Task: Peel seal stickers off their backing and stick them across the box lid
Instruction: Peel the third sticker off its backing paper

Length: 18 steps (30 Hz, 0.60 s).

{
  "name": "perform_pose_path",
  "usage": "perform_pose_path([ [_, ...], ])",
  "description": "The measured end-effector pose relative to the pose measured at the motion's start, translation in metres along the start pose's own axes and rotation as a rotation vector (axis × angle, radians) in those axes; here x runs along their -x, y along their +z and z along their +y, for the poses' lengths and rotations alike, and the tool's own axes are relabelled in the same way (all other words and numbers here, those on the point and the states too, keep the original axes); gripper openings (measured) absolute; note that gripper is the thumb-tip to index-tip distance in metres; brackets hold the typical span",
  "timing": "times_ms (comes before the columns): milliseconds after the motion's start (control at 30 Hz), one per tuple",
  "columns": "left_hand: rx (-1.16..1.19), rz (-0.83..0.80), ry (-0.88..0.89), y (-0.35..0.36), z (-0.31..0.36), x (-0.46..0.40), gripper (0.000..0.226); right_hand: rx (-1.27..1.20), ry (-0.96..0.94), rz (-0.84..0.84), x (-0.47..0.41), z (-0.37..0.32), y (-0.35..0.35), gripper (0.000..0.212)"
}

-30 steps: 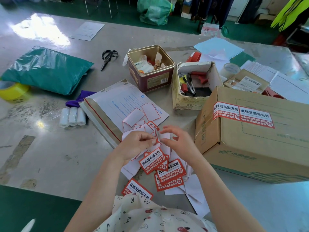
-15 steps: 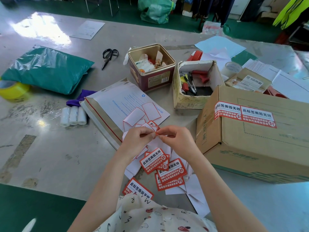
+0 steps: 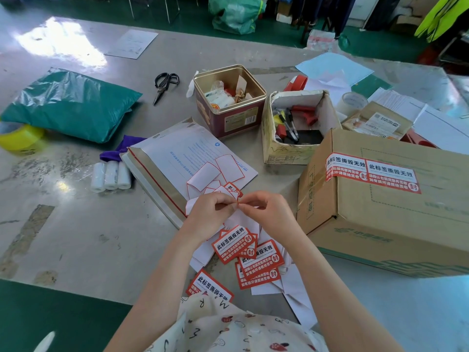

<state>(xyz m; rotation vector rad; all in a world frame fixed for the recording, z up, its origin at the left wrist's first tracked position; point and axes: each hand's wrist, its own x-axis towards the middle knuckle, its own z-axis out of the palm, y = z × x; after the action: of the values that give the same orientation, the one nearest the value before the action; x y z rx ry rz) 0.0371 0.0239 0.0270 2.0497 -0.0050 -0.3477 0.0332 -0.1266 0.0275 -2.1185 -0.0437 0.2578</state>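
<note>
1. While pinched at fingertips between left hand (image 3: 212,212) and right hand (image 3: 264,212), both with fingers curled tight onto it: one seal sticker (image 3: 232,189), thin glossy paper, red border, mostly hidden behind knuckles; long axis not readable.
2. Held above loose sticker pile (image 3: 250,252) at near table edge: flat red-and-white rectangles, overlapping, long axes running lower-left to upper-right.
3. Beside pile, peeled white backing sheets (image 3: 215,174), curled, red outlines, lying on a white document envelope (image 3: 187,151).
4. Right of hands: brown corrugated cardboard box (image 3: 390,199), lid shut, two stickers (image 3: 373,171) already pressed side by side across lid, long axis left-right, leftmost wrapping over the lid edge.
5. Behind: square metal tin (image 3: 228,118), worn open carton of pens (image 3: 299,130), black scissors (image 3: 165,83), green poly mailer (image 3: 73,105), three small white rolls (image 3: 110,175).
6. Hands block view of the sticker's face.
</note>
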Motion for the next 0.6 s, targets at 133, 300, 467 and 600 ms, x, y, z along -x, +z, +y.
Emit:
perform_pose_path([
  [133, 0.030, -0.002, -0.018, -0.0004, -0.0004, 0.0005, 0.014, -0.052, 0.069, 0.036, 0.0007, 0.0017, -0.0003, 0.016],
  [300, 0.104, 0.005, -0.105, 0.0001, -0.0032, 0.0006, 0.015, -0.175, 0.163, 0.031, 0.0000, 0.0018, -0.0033, 0.009],
  [467, 0.262, 0.003, -0.225, 0.0033, -0.0022, -0.0009, 0.020, -0.306, 0.202, -0.057, 0.0008, 0.0002, -0.0019, 0.013],
  [600, 0.260, 0.039, -0.259, 0.0039, -0.0033, -0.0028, 0.014, -0.371, 0.227, -0.049, 0.0009, 0.0017, -0.0025, 0.014],
])
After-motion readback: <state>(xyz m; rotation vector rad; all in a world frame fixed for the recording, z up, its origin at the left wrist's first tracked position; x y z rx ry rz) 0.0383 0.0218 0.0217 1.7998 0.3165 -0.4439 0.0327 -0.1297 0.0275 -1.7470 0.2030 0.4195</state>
